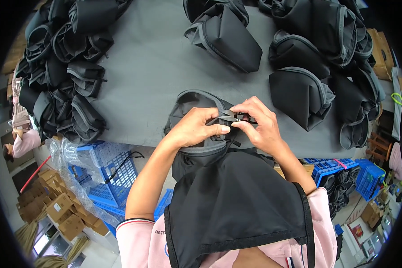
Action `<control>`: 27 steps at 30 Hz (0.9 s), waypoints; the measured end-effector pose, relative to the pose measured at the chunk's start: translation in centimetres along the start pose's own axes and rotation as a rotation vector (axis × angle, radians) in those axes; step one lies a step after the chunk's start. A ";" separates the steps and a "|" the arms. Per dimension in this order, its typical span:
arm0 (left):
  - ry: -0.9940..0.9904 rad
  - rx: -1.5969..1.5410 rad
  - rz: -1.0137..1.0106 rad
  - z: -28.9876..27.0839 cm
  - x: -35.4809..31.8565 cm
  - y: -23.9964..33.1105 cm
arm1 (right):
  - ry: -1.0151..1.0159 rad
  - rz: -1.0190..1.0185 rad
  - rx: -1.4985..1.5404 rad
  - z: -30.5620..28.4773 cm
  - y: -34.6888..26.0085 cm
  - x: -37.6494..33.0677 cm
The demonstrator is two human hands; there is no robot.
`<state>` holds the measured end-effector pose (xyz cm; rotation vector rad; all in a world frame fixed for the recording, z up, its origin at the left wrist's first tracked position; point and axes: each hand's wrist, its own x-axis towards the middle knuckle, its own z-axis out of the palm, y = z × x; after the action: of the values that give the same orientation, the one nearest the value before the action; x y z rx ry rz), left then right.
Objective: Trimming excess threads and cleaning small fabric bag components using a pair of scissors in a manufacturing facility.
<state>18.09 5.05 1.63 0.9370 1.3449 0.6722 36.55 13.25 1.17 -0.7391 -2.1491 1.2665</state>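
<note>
at the near edge of a grey table [152,67], the left hand [196,127] pinches a black bag [196,152] while the right hand [259,123] closes around thread snips [236,118] against its seam. piled black bags [62,67] flank bare cloth between. blue crates [107,172] stand below.

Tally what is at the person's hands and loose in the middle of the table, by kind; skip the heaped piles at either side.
Hands: 2, left hand and right hand
Thread snips: 1, in the right hand
Bag being worked on: 1
Folded black bags set apart mid-table: 2, upper and right
Total: 6
</note>
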 end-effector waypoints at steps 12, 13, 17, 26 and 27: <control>-0.005 -0.016 -0.022 -0.5 0.1 -0.3 | 0.023 -0.137 -0.242 -0.6 -0.2 0.3; -0.008 -0.015 -0.022 -0.5 0.2 -0.3 | 0.025 -0.135 -0.243 -0.6 -0.1 0.4; -0.026 -0.037 -0.026 -0.7 0.2 0.1 | -0.030 -0.160 -0.236 -1.1 0.2 0.7; -0.073 -0.017 -0.047 -0.9 0.1 0.7 | -0.114 -0.166 -0.197 -1.4 0.1 1.7; -0.077 -0.003 -0.050 -0.9 0.1 0.7 | -0.128 -0.193 -0.213 -1.4 0.2 1.8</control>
<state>17.25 5.62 2.20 0.9155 1.2947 0.5943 36.28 15.40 1.89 -0.5288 -2.4206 1.0209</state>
